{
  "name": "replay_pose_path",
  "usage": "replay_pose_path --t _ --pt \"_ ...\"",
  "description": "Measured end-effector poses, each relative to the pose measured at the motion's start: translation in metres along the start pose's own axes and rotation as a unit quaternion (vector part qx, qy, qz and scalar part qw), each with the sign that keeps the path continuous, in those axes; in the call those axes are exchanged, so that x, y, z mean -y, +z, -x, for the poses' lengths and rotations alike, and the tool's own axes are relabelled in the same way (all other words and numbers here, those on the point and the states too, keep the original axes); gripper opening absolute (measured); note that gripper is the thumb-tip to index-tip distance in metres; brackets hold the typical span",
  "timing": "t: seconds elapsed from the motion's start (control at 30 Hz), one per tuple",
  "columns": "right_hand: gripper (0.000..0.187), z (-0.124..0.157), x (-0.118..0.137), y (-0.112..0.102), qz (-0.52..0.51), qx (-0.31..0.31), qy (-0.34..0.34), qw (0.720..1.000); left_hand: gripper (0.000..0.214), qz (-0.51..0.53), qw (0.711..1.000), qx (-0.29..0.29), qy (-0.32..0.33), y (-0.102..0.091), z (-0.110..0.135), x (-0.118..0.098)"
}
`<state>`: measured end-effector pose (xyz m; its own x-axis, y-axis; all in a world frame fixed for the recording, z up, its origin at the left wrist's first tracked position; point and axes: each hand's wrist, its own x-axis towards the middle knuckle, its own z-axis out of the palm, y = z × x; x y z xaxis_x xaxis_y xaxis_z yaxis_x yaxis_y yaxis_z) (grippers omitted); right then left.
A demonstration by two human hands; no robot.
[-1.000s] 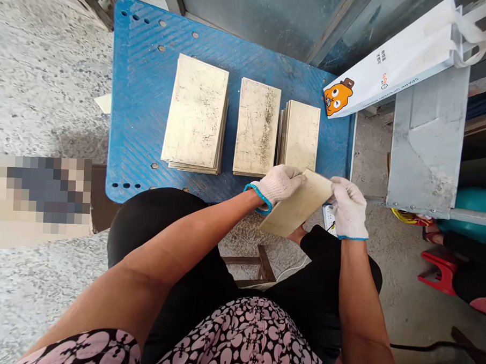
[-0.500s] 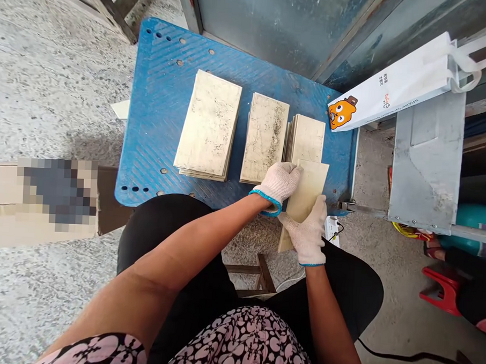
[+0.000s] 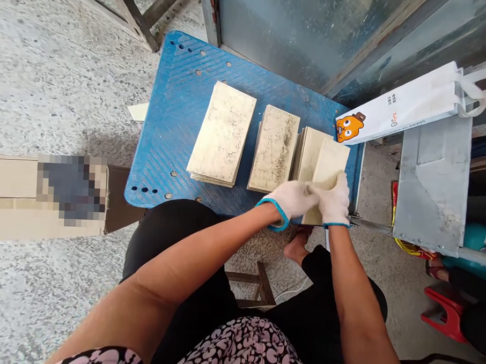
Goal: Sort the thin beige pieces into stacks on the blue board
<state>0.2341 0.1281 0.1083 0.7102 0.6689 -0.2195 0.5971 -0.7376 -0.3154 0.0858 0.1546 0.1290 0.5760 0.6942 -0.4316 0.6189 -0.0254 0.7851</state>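
Observation:
A thin cream-coloured board [image 3: 332,159] lies tilted over the right-hand stack of boards [image 3: 309,147], its far end lifted toward the right. My right hand [image 3: 335,201], in a white knitted glove, grips this board with the fingers along its right edge and the thumb across its face. My left hand [image 3: 294,199], gloved alike, is closed at the board's left edge, against the right thumb; its fingertips are partly hidden. Left of the hands stand a middle stack [image 3: 274,148] with dark specks and a larger left stack [image 3: 223,133].
The stacks rest on a blue plastic table [image 3: 169,120]. A white bag [image 3: 407,108] with an orange cartoon lies beyond its right end, by a grey metal box [image 3: 436,174]. At left is a cardboard box [image 3: 9,180]. A red stool [image 3: 444,314] and part of another person are at right.
Both hands have moved forward and right with the board, which now overlaps the right stack more. My left hand slid down its left edge toward my right thumb. The camera view has shifted.

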Motion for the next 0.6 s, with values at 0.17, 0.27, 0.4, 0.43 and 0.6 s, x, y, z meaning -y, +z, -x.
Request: replay_pose_path --t 0.17,0.27,0.4,0.43,0.6 --pt "0.117 -0.037 0.024 0.012 0.038 0.027 -0.044 0.998 0.039 -0.121 0.981 0.149 0.032 0.007 0.024 -0.002" --pt "0.115 -0.049 0.031 0.024 0.043 0.024 -0.046 0.998 0.04 -0.149 0.968 0.199 0.025 0.006 0.029 -0.002" --pt "0.113 -0.055 0.034 0.036 0.037 0.012 -0.051 0.998 0.041 -0.155 0.969 0.191 0.017 0.0 0.028 -0.001" --pt "0.113 -0.056 0.035 0.038 0.041 0.013 -0.048 0.998 0.041 -0.154 0.97 0.187 0.016 -0.001 0.027 -0.001" --pt "0.111 -0.055 0.036 0.036 0.051 0.034 -0.041 0.997 0.039 -0.149 0.97 0.191 0.018 0.0 0.027 -0.002"
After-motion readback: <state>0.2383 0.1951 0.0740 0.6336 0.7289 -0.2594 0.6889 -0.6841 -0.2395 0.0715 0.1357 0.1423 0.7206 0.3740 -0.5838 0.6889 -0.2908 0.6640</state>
